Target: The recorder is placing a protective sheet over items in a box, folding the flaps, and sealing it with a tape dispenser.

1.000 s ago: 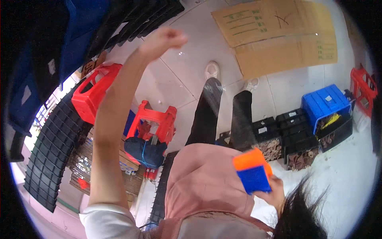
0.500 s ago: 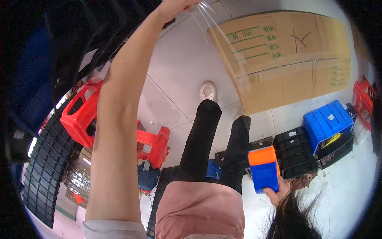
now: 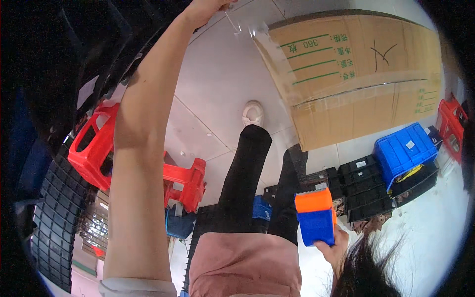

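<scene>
My left hand (image 3: 208,11) is at the top edge, the arm stretched far forward, its fingers partly cut off by the picture. They look closed on the end of a strip of clear packing tape (image 3: 238,25), which runs to the near left edge of a large cardboard box (image 3: 366,106). More tape lies flat along the box's seam. Low on the right, my right hand (image 3: 338,247) grips a blue and orange tape dispenser (image 3: 316,225) with a toothed edge, away from the box.
Red plastic stools (image 3: 190,180) stand left of my legs, partly behind my left arm. At right are a blue crate (image 3: 405,148), black trays (image 3: 363,185) and another red stool (image 3: 451,121). A black grid rack (image 3: 57,213) stands at far left.
My left hand has shifted left, and the clear tape near it looks shorter and less stretched. The dispenser in my right hand has moved a little left. The box sits slightly lower in view.
</scene>
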A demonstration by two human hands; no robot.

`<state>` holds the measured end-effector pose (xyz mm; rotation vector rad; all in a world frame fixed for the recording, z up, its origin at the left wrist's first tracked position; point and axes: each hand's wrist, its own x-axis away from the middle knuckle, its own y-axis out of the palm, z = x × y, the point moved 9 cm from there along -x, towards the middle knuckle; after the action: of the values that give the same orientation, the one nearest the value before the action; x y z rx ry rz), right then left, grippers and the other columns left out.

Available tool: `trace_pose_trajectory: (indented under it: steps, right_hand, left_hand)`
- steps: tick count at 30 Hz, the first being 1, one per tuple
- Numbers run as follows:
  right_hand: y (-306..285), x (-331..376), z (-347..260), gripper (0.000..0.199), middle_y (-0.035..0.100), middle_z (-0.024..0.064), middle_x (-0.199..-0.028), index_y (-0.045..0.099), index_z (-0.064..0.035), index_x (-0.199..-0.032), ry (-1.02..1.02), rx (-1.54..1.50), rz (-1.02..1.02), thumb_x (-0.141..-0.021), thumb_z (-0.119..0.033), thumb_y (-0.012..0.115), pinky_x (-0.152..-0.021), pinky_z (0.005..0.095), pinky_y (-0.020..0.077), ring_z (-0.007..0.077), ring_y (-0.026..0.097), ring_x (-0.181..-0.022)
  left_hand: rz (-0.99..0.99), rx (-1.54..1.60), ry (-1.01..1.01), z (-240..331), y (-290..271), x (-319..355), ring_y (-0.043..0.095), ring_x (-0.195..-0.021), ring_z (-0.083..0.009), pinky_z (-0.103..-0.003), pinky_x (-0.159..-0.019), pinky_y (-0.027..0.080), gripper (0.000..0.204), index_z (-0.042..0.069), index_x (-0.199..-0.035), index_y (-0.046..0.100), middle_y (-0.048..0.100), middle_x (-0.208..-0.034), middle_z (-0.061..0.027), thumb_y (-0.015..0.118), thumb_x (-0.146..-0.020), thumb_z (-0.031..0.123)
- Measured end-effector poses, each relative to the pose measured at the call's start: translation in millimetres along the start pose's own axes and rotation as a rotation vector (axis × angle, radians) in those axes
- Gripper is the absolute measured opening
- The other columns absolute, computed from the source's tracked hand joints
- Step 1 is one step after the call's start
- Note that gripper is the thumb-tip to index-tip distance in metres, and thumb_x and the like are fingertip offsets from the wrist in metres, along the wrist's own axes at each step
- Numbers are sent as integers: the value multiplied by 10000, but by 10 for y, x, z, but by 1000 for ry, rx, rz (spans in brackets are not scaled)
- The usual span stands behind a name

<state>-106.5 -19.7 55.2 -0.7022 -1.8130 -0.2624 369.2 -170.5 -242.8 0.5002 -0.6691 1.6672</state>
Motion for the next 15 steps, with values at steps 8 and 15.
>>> trace_pose_trajectory:
  steps: [8,15]
  right_hand:
    - [34,-86,97,514,627,105,-729,623,-17,-980,42,-64,32,-682,-425,711,-604,313,472,198,620,-642]
    - [-70,-103,172,476,604,131,-793,624,-49,-888,-57,166,-32,-648,-438,755,-642,365,471,310,590,-695]
  left_hand:
    - [24,276,98,-757,917,-110,520,-723,-104,-266,-656,420,532,-7,-1098,527,580,-773,-32,669,-796,408]
    - [-8,-832,-227,-1356,286,-73,32,-1372,-317,-411,-1087,152,826,73,-1405,227,62,-1476,-194,603,-808,502]
